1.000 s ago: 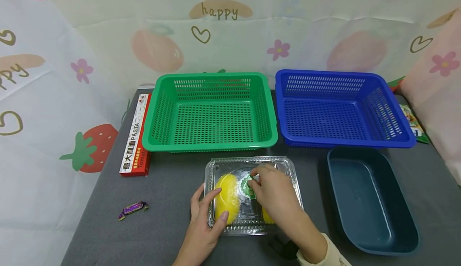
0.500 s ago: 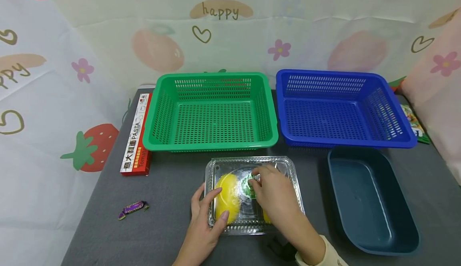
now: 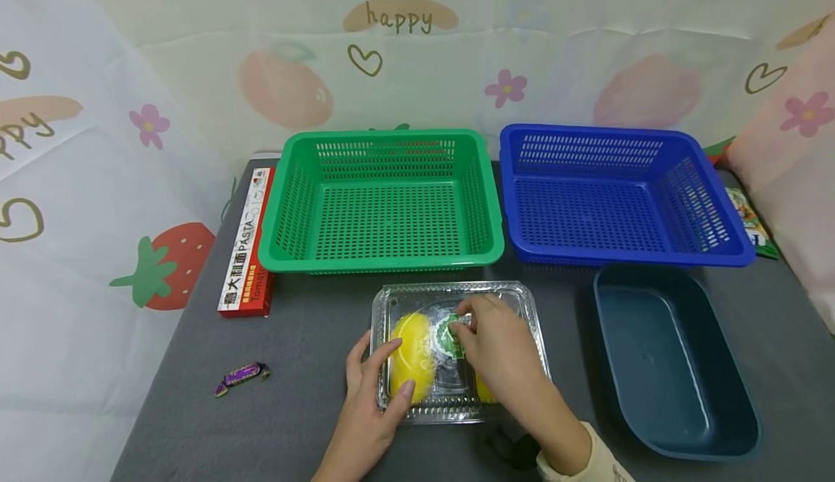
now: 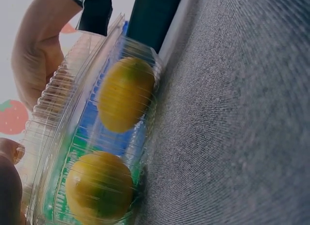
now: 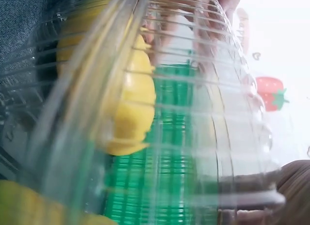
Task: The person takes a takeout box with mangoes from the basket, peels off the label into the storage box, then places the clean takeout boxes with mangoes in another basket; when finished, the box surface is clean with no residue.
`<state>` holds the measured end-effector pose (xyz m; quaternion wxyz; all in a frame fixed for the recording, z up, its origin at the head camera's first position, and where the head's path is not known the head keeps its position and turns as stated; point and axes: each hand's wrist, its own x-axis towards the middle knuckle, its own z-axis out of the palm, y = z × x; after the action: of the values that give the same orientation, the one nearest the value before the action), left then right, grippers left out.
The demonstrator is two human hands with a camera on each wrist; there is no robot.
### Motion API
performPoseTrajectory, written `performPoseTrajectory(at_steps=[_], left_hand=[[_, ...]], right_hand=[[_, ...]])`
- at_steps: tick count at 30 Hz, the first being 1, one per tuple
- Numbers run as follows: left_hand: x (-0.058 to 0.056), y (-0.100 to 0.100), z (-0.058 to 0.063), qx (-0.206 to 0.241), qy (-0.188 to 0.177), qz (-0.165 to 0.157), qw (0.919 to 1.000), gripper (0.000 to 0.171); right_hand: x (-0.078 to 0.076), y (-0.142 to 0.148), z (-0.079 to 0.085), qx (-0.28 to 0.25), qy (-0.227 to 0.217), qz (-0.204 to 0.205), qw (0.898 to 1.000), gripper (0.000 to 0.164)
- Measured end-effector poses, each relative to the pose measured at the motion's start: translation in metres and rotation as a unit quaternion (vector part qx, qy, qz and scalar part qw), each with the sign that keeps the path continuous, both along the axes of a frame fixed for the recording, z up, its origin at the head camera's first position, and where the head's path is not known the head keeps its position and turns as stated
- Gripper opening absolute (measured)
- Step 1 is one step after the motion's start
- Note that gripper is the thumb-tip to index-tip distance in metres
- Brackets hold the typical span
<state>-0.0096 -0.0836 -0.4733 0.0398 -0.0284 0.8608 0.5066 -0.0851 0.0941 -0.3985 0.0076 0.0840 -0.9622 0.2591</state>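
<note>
A clear plastic clamshell box [image 3: 450,415] with yellow oval fruits [image 3: 412,366] inside lies at the table's near middle, its lid down. On the lid is a green-and-white label [image 3: 447,337]. My left hand [image 3: 372,399] rests on the box's left side, fingers spread and fairly straight, index finger and thumb over the lid. Bent over the lid, my right hand [image 3: 499,348] pinches at the label's right edge with thumb and index finger. The left wrist view shows two of the fruits [image 4: 127,94] through the ribbed side wall; the right wrist view looks through the blurred plastic.
Behind the box stand a green basket [image 3: 381,264] and a blue basket [image 3: 626,257]. A dark teal bin [image 3: 678,395] is at right. Leftward lie a red-and-white pasta box [image 3: 246,250] and a purple wrapped candy [image 3: 241,375]. A green packet [image 3: 750,225] shows beyond the blue basket.
Both hands stay nearly in place on the box. The right fingers shift only slightly at the label; the rest of the table looks the same.
</note>
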Motion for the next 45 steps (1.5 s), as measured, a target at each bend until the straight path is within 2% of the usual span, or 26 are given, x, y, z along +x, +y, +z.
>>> performPoseTrajectory(at_steps=[7,17,29,45], left_hand=[[-0.0004,-0.0006,0.0013,0.001,0.002,-0.003,1.0,0.046],[-0.0005,-0.0004,0.0008,0.0,-0.001,-0.002,1.0,0.047],[-0.0004,-0.0007,0.0015,0.006,-0.007,-0.005,0.9999,0.046],[-0.0001,-0.0004,0.0008,0.008,-0.01,-0.001,0.9999,0.046]], right_hand=[[-0.0022,0.0012,0.0011,-0.008,-0.018,-0.005,1.0,0.013],[-0.0053,0.0028,-0.0003,-0.028,-0.03,-0.013,0.999,0.023],[-0.0072,0.0006,-0.0006,-0.004,-0.032,-0.007,0.999,0.013],[-0.0041,0.0037,-0.0053,-0.027,0.013,0.013,0.999,0.013]])
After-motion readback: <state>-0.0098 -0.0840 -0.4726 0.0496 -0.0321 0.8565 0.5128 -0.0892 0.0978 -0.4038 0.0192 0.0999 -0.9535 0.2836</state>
